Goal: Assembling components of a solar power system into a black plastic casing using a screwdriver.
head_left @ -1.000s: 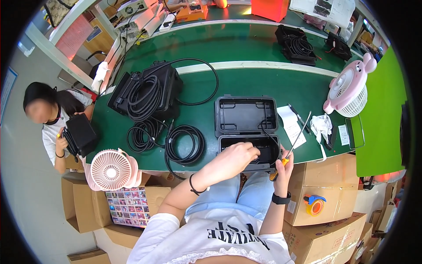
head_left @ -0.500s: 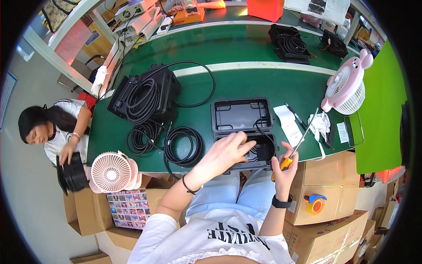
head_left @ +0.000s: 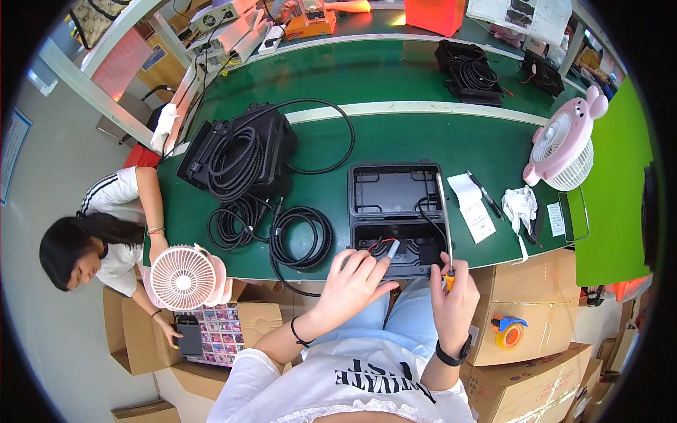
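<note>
My right hand [head_left: 455, 290] is closed around the yellow handle of a screwdriver [head_left: 445, 211], whose long metal shaft points away from me along the right side of a black plastic case [head_left: 395, 221]. The case lies with its lid opened back; inside are a black cable and thin red wires. A small whitish cylindrical piece [head_left: 393, 248] stands out by the wires. Close beside it, over the case's front left corner, my left hand [head_left: 355, 285] has its fingers apart; I cannot tell whether a fingertip touches the piece. Coiled black cable [head_left: 302, 237] lies to the left.
A larger black case with cables [head_left: 271, 144] stands at the left. Paper [head_left: 472, 208], a pen [head_left: 484, 195] and white tissue [head_left: 520, 206] lie right, near a pink fan [head_left: 564, 141]. Another fan [head_left: 183, 277] and a co-worker [head_left: 106, 233] are left. Cardboard cartons [head_left: 529, 303] stand below the table.
My left hand has drawn back from over the case, uncovering the whitish piece. The screwdriver has swung from leaning right to pointing away. The co-worker has lowered a black box into a carton.
</note>
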The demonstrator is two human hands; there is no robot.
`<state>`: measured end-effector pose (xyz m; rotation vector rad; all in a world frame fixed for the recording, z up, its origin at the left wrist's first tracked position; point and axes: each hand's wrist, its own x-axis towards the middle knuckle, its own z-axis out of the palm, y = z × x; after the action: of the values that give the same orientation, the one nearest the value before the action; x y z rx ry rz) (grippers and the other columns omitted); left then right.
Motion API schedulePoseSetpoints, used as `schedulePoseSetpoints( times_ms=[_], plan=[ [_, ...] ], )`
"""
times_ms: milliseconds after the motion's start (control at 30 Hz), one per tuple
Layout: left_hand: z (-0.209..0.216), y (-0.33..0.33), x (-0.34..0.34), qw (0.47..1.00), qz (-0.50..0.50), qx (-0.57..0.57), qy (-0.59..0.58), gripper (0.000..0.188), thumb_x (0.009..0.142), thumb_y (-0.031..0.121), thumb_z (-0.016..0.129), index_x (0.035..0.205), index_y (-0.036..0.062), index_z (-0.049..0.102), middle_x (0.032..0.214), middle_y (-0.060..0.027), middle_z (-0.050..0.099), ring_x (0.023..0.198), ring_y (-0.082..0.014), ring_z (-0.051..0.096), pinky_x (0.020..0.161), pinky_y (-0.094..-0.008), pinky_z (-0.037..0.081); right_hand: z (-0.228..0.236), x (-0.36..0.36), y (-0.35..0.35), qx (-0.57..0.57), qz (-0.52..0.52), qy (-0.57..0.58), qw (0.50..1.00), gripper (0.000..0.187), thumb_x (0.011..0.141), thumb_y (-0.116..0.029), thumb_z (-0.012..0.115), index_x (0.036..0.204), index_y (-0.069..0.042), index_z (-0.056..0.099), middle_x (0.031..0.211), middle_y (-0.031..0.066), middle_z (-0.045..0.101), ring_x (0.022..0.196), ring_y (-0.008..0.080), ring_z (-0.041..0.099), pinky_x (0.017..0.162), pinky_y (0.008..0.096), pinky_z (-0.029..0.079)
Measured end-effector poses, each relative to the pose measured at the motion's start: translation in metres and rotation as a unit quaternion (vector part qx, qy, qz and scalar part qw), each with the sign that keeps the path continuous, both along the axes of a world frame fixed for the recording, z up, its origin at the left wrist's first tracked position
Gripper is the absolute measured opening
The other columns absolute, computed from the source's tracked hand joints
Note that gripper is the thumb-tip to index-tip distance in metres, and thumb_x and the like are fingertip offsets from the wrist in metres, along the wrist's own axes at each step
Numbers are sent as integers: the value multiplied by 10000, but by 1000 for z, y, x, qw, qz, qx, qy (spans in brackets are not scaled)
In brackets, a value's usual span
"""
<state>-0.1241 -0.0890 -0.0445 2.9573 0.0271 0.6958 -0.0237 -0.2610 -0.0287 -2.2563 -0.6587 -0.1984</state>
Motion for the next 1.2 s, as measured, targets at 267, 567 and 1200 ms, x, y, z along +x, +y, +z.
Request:
schedulePoseSetpoints(
  times_ms=[267, 567, 1200],
  plan=[
    [2, -13, -2, 998, 30, 12, 56, 583, 749, 456, 748, 1204, 118, 607, 1050, -39, 572, 1088, -207, 527, 987, -417, 382, 4, 2, -6, -56, 105, 52, 992, 184, 937, -146, 639, 938, -39, 490, 671, 148, 624, 540, 363, 618, 462, 423, 469],
    [-15, -37, 23, 997, -38, 61, -38, 545, 828, 292, 663, 1362, 264, 552, 950, -7, 562, 816, -146, 587, 744, -294, 490, -4, 35, -18, 212, 56, 270, 938, 147, 992, -121, 558, 915, -12, 499, 994, 141, 740, 528, 73, 578, 441, 232, 449],
    [-20, -43, -1, 996, -66, 62, -15, 434, 806, 185, 579, 1224, 291, 621, 904, -13, 491, 806, -145, 549, 679, -250, 445, -25, 119, 41, 331, 187, 127, 916, 318, 882, 42, 646, 879, -85, 355, 1270, 250, 625, 1211, 215, 568, 967, 293, 418]
  ],
)
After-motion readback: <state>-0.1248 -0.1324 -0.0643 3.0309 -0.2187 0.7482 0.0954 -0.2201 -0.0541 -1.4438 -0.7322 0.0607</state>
